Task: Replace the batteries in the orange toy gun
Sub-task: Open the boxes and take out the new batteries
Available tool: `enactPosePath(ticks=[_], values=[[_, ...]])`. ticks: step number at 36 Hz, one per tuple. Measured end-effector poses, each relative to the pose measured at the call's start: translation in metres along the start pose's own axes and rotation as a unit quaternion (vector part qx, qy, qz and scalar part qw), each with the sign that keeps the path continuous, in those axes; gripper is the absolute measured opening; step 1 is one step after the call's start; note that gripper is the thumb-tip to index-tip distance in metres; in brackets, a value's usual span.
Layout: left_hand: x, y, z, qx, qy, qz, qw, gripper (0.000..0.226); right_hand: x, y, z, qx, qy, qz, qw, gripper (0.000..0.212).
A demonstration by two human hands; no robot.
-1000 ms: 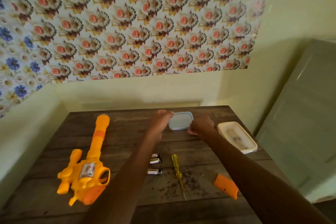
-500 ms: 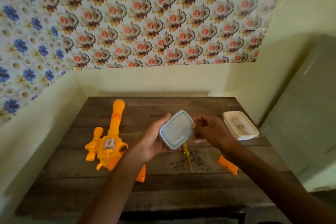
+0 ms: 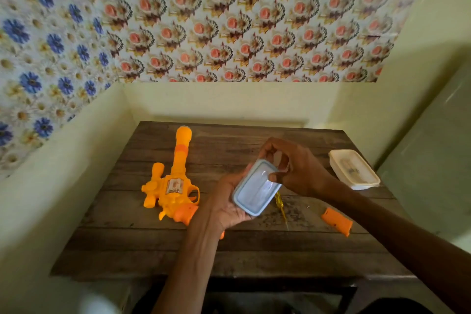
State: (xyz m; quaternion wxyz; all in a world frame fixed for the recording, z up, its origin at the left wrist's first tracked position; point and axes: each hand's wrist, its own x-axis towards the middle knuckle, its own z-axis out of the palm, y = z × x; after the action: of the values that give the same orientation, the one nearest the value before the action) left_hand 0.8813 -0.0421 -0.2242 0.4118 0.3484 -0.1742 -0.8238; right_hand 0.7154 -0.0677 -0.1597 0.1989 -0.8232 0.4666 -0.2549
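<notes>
A dark plank table (image 3: 254,257) is pushed into a corner, with walls along its left and far edges. The orange toy gun (image 3: 175,186) lies left of centre, its barrel aimed at the far edge and its grip running under my left wrist. My left hand (image 3: 226,204) cups a small lidded box (image 3: 256,187) above the table's middle, while my right hand (image 3: 298,171) pinches the box's far corner. A yellow screwdriver (image 3: 280,205) pokes out beneath the box. An orange cover (image 3: 336,222) lies to the right, and a white tub (image 3: 354,169) sits by the right edge.

Glossy orange plastic toy gun (image 3: 175,186) on rough, matt wooden table (image 3: 254,257) (grain showing)
</notes>
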Motion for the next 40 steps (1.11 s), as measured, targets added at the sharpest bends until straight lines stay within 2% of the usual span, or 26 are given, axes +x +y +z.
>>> enactPosePath(ticks=[10,14,17,20,24,26,27,30,34,38,40], values=[[0.007,0.003,-0.012,-0.046,0.037,0.030,0.998,0.040,0.002,-0.002,0.012,-0.011,0.045,-0.042,0.998,0.045],[0.006,0.002,-0.007,-0.030,0.015,0.051,0.998,0.027,0.005,-0.006,0.014,0.019,0.064,0.052,0.996,0.041],[0.010,0.000,-0.006,0.003,0.041,0.107,0.993,0.028,0.008,-0.009,0.013,0.059,0.073,0.119,0.988,0.034],[0.018,0.001,-0.007,0.041,0.079,0.138,0.986,0.030,0.009,-0.010,0.013,0.080,0.087,0.145,0.982,0.031],[0.023,-0.001,0.000,0.122,0.122,0.177,0.969,0.037,0.009,-0.011,0.016,0.085,0.111,0.162,0.977,0.030],[0.028,0.001,-0.004,0.126,0.116,0.186,0.967,0.055,0.009,-0.011,0.017,0.094,0.123,0.168,0.974,0.030],[0.028,0.003,-0.006,0.122,0.122,0.184,0.968,0.064,0.009,-0.011,0.017,0.099,0.129,0.171,0.972,0.030],[0.029,0.013,-0.012,0.092,0.153,0.174,0.968,0.050,0.007,-0.013,0.017,0.099,0.134,0.168,0.972,0.028],[0.026,0.015,-0.016,0.022,0.159,0.200,0.967,0.053,0.003,-0.021,0.003,0.091,0.097,0.124,0.983,0.029],[0.030,0.014,-0.021,-0.099,0.190,0.229,0.950,0.057,-0.007,-0.022,-0.013,0.079,0.142,0.073,0.984,0.027],[0.031,0.015,-0.021,-0.137,0.180,0.239,0.944,0.051,-0.013,-0.013,-0.014,0.060,0.186,0.062,0.979,0.025]])
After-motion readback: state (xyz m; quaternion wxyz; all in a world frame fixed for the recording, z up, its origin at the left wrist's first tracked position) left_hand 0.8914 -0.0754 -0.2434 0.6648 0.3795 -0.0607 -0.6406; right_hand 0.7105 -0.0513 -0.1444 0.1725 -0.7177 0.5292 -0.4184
